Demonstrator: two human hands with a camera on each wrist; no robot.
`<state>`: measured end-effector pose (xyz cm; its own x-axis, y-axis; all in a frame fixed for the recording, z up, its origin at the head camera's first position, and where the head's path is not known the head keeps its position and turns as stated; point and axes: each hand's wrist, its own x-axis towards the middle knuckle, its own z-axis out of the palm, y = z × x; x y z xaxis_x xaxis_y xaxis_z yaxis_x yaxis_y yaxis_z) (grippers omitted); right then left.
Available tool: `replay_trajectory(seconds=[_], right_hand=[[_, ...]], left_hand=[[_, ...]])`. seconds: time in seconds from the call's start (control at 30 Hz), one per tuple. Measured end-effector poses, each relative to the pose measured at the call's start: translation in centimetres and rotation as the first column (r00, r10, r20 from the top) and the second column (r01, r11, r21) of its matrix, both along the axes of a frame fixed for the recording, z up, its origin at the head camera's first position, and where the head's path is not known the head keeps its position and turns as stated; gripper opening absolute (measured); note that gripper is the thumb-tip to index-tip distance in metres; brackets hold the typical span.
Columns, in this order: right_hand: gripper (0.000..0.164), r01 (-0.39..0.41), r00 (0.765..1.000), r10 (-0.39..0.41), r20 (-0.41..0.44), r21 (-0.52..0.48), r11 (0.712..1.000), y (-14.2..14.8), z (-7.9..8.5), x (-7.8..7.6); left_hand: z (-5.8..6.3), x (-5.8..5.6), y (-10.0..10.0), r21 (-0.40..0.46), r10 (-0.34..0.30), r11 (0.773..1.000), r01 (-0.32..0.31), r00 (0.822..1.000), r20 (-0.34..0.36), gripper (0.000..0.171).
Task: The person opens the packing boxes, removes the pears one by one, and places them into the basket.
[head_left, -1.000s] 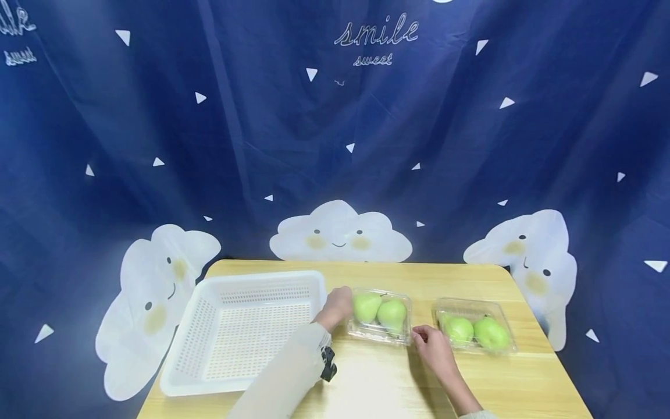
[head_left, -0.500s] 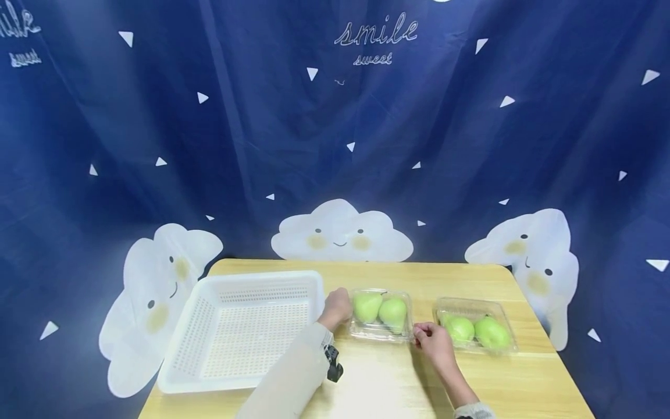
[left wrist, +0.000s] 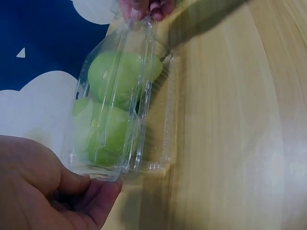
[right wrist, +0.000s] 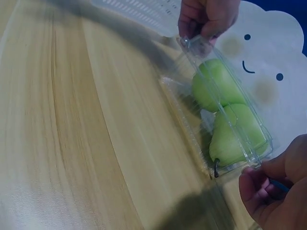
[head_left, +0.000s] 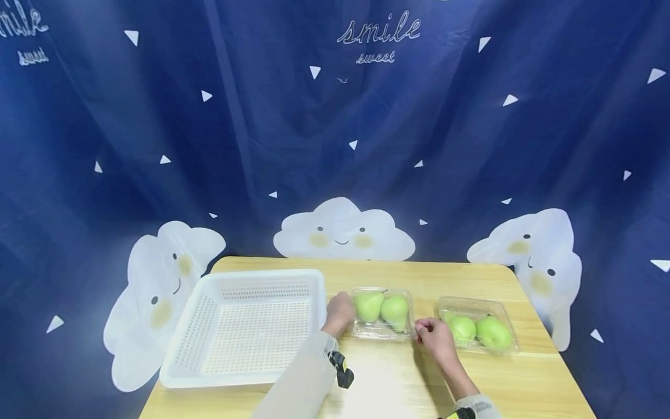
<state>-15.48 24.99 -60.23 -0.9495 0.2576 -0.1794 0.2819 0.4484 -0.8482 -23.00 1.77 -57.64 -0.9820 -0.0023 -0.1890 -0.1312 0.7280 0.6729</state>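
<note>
While handheld, box [head_left: 378, 334] near basket rim [head_left: 321, 294]

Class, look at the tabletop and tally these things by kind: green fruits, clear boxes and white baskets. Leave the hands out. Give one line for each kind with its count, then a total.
Green fruits: 4
Clear boxes: 2
White basket: 1
Total: 7
</note>
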Motion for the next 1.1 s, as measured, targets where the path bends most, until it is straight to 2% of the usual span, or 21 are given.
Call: replay_trajectory(seconds=[0.13,0.3,0.43,0.57,0.7,0.87,1.0,1.1], right_hand=[[0.020,-0.015,1.000,0.015,-0.011,0.033,0.999,0.0,0.0,-0.5],[0.020,-0.024,1.000,0.024,-0.007,0.036,0.999,0.1,-0.1,-1.1],[0.021,-0.032,0.999,0.031,0.010,0.035,0.999,0.2,-0.1,-1.4],[0.020,-0.040,0.999,0.039,0.015,0.065,0.997,0.4,0.1,-1.8],[0.020,-0.055,0.998,0.054,0.008,0.099,0.994,0.5,0.3,-2.2],[0.020,-0.070,0.998,0.070,0.006,0.150,0.986,0.7,0.3,-2.9],[0.019,-0.081,0.997,0.081,0.007,0.193,0.978,0.8,0.3,-3.3],[0.018,-0.084,0.996,0.085,0.004,0.209,0.974,0.9,0.2,-3.7]], left_hand=[[-0.7,0.3,0.2,0.020,0.038,0.999,-0.037,0.999,-0.013,0.031],[-1.7,0.4,0.1,0.048,0.051,0.998,-0.049,0.998,-0.043,0.038],[-1.7,1.1,0.1,0.085,0.063,0.995,-0.059,0.997,-0.042,0.032],[-1.5,1.9,0.3,0.127,0.100,0.987,-0.098,0.995,-0.012,0.029],[-1.5,2.6,0.5,0.120,0.141,0.983,-0.141,0.990,0.011,0.022],[-1.5,3.5,0.9,0.165,0.180,0.968,-0.187,0.982,0.055,0.016],[-1.6,3.9,1.1,0.168,0.205,0.964,-0.207,0.978,0.028,0.015],[-2.0,4.1,1.1,0.183,0.213,0.960,-0.211,0.977,0.012,0.021]])
